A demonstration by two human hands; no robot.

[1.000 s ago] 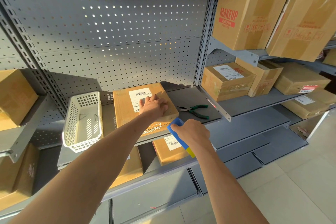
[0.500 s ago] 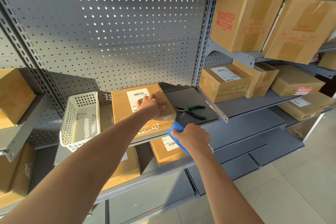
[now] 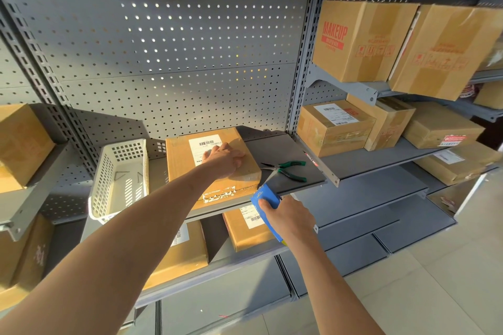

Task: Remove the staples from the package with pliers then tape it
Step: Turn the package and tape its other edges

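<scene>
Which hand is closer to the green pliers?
Right. The right hand, gripping the blue tape dispenser, is just below the green pliers at the shelf's front edge. The left hand lies flat on the package, farther off to their left.

Single head-worn wide-angle view, facing forward at grey shelf (image 3: pixel 294 149), slightly upward toward pegboard (image 3: pixel 168 43). Arm's-length range; both forearms enter from lower frame edge. Floor (image 3: pixel 441 275) lower right.

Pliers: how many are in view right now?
1. The green-handled pliers lie on the grey shelf, right of the package. Others may be hidden behind boxes.
</scene>
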